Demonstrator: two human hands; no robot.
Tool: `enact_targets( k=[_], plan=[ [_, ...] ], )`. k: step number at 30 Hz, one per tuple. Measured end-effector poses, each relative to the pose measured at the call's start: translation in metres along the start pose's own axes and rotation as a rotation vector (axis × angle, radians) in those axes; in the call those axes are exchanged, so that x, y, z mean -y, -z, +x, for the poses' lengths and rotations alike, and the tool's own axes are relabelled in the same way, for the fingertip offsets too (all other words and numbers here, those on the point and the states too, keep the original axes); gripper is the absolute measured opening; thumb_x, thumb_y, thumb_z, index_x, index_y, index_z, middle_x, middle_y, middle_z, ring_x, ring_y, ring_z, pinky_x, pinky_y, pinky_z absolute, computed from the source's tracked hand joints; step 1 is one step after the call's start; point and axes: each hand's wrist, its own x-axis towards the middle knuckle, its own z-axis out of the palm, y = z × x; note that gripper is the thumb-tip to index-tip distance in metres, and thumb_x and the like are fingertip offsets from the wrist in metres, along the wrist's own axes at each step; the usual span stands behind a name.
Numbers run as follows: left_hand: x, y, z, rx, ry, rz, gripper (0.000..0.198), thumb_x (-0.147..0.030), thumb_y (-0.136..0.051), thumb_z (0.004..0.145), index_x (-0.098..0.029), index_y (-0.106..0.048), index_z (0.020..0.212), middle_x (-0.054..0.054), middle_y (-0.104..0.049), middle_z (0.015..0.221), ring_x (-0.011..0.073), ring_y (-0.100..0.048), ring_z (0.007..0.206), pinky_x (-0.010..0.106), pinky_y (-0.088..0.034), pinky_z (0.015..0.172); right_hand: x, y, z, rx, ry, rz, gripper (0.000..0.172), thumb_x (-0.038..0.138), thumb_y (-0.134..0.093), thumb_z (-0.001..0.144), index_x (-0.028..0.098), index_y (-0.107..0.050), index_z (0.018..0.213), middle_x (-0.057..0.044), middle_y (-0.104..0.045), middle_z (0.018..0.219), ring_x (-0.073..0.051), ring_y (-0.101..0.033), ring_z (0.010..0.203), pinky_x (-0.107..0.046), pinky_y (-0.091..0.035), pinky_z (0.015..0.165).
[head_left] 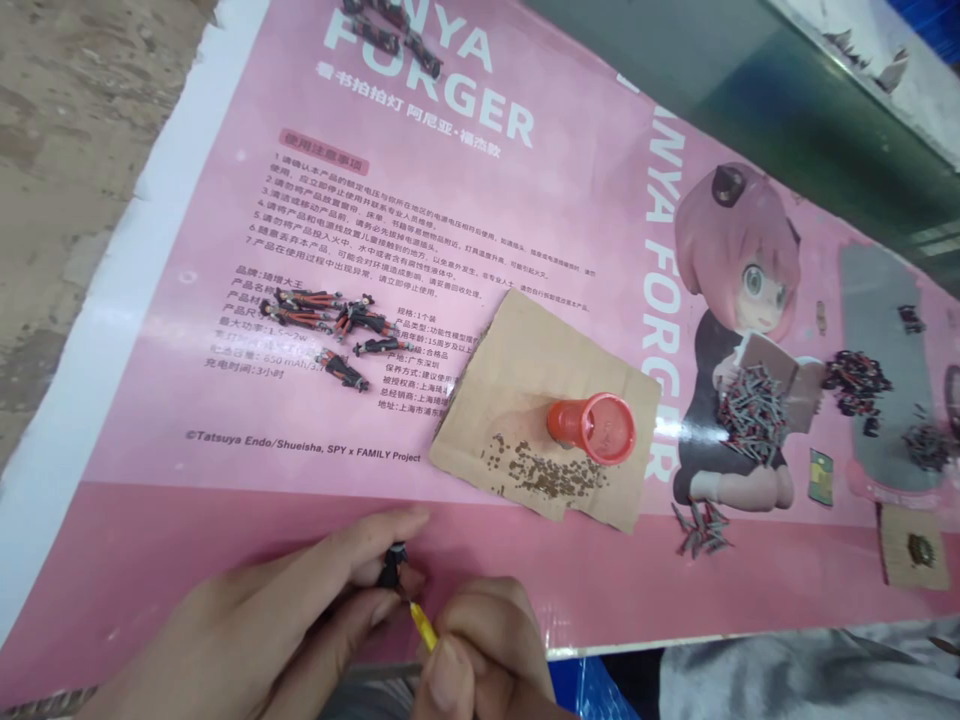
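Observation:
My left hand [285,610] pinches a tiny black figurine [391,568] between the thumb and fingers. In my right hand [491,650] is a thin yellow paintbrush [424,626], its tip at the figurine's lower end; whether it touches is too small to tell. Ahead of my hands lies a piece of brown cardboard [487,390] dotted with dark paint dabs [551,475]. A small red cup [564,422] stands on it. To the left, several black and orange-red figurines [330,325] lie loosely grouped on the pink printed sheet [187,520].
More figurines [390,38] lie at the far edge. On the right are a heap of grey pieces [754,415], a smaller heap [703,528], a dark heap [859,382] and another cardboard piece [896,560]. A raised panel [720,90] runs along the back. Grey cloth [810,675] shows at bottom right.

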Motion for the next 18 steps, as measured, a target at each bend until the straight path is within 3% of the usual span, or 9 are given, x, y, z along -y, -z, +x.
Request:
enact_targets(
  k=[4, 10, 18],
  plan=[
    [0.0, 0.001, -0.001, 0.001, 0.003, 0.002, 0.046, -0.065, -0.073, 0.098, -0.041, -0.089, 0.134, -0.001, -0.09, 0.079, 0.029, -0.095, 0.1, 0.021, -0.073, 0.07, 0.007, -0.021, -0.009, -0.073, -0.004, -0.033, 0.051, 0.06, -0.079, 0.104, 0.027, -0.065, 0.069, 0.0, -0.059, 0.059, -0.017, -0.061, 0.053, -0.032, -0.042, 0.042],
    [-0.002, 0.003, -0.003, 0.0, 0.006, 0.002, 0.046, -0.066, -0.073, 0.099, -0.041, -0.09, 0.133, -0.001, -0.09, 0.077, 0.029, -0.095, 0.1, 0.021, -0.073, 0.07, 0.015, -0.064, -0.036, -0.486, -0.072, -0.045, 0.047, 0.034, -0.059, 0.119, 0.023, -0.055, 0.073, 0.006, -0.057, 0.058, -0.005, -0.051, 0.041, -0.015, -0.038, 0.037],
    [0.002, 0.009, -0.003, 0.004, 0.012, 0.009, 0.046, -0.065, -0.073, 0.1, -0.04, -0.089, 0.136, -0.001, -0.091, 0.079, 0.0292, -0.095, 0.102, 0.021, -0.073, 0.07, 0.018, -0.06, -0.034, -0.443, -0.101, -0.094, 0.052, 0.038, -0.058, 0.12, 0.023, -0.053, 0.071, 0.006, -0.052, 0.054, -0.005, -0.044, 0.039, -0.016, -0.031, 0.035]
  ],
)
